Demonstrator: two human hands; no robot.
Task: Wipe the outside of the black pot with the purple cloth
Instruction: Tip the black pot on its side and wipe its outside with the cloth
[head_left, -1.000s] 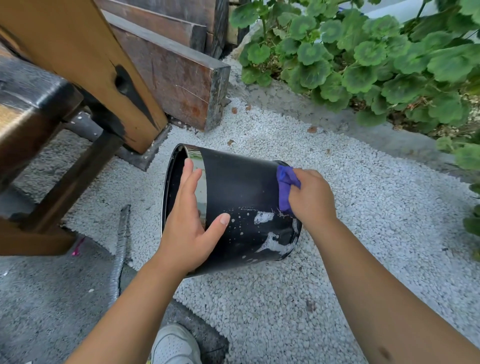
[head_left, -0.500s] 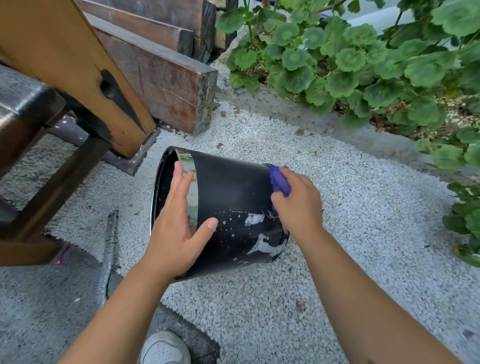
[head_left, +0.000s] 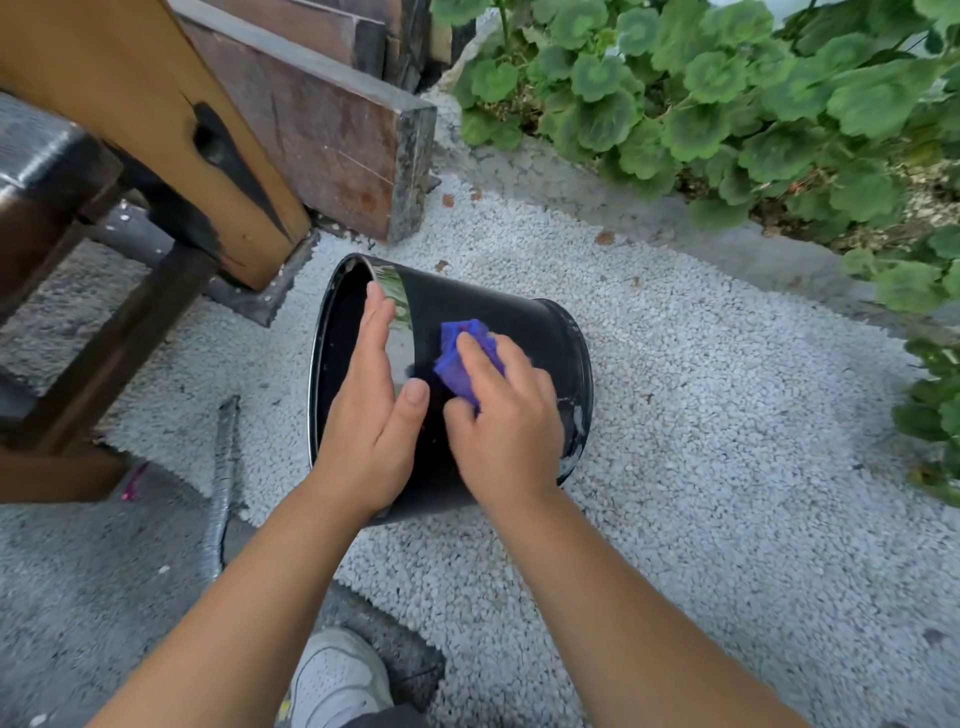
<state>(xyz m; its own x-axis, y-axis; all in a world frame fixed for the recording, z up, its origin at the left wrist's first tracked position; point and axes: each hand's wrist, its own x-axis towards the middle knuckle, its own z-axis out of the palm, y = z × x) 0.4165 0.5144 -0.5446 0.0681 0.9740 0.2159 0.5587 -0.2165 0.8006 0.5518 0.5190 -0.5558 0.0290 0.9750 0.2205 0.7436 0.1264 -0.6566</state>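
Gravel (head_left: 701, 441): white, fine, covers ground; geranium plants (head_left: 727, 93) along far edge.
Wooden beam (head_left: 130, 119): slanted, upper left, w/ planks (head_left: 322, 124) behind.
Black pot (head_left: 498, 322): lies on its side on gravel, mouth to left, glossy wall, shiny band at rim, white smears near base.
L hand (head_left: 371, 415): flat on pot by rim, fingers straight, steadies it.
R hand (head_left: 506, 421): fingers curled on purple cloth (head_left: 460, 358), pressing it to pot's upper wall.
Shoe (head_left: 337, 680): white, bottom edge.
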